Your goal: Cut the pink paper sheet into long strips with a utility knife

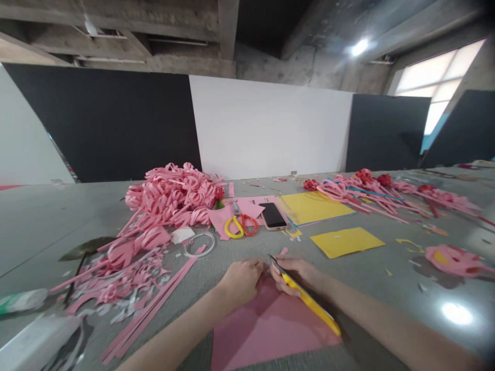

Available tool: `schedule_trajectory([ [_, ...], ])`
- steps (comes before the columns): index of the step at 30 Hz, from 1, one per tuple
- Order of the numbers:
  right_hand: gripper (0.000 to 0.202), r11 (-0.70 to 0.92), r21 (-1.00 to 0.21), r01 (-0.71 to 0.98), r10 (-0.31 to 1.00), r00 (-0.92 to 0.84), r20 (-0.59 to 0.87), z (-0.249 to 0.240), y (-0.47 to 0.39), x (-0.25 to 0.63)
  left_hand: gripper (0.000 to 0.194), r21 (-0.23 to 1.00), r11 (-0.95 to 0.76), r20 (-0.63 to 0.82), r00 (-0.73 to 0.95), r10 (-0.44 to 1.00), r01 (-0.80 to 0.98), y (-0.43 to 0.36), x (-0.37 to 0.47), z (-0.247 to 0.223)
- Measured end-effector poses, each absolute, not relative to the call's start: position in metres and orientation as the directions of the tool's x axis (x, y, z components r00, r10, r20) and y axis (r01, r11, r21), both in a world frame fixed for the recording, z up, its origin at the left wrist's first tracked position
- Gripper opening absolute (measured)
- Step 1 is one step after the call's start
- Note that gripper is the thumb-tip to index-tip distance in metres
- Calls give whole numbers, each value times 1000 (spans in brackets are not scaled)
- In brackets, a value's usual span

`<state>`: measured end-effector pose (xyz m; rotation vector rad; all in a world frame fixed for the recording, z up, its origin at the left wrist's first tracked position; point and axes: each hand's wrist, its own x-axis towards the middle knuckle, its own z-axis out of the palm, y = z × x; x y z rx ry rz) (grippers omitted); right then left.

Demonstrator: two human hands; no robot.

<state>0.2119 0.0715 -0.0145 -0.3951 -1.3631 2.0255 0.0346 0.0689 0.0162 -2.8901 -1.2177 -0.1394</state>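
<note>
A pink sheet (pixel 266 330) lies on the grey table right in front of me. My left hand (pixel 244 281) rests at its far edge, fingers curled together; whatever they pinch is hidden. Close beside it, my right hand (pixel 296 273) is closed around a yellow utility knife (pixel 313 304). The knife lies slantwise, its dark tip near the left fingers and its yellow end over the sheet's right side. A small end of pink strip (pixel 284 251) shows just beyond the hands.
Pink paper-strip flowers (pixel 174 196) are heaped at the back left, above scraps and long pink strips (pixel 154 304). Scissors (pixel 240 225), a phone (pixel 273 215) and a yellow sheet (pixel 347 242) lie ahead. More pink and red flowers (pixel 371 188) spread at right.
</note>
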Motion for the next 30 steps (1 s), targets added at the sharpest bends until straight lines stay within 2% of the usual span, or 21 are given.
schedule_trajectory([
  [11, 22, -254, -901, -351, 687, -721, 87, -13, 69, 212, 17, -43, -692, 78, 693, 717, 721, 66, 36, 16],
  [18, 24, -250, -897, -365, 704, -705, 91, -12, 69, 209, 21, -113, -650, 94, 660, 746, 751, 53, 32, 45],
  [22, 26, -246, -891, -382, 726, -682, 93, -8, 68, 207, 16, -150, -638, 52, 650, 758, 755, 27, 29, 54],
  [27, 22, -312, -874, -371, 690, -721, 59, -10, 70, 208, 29, -111, -622, 90, 631, 771, 776, 2, 19, 25],
  [30, 19, -320, -863, -392, 688, -722, 72, -13, 71, 210, 31, -123, -612, 175, 624, 762, 781, 3, 8, -1],
])
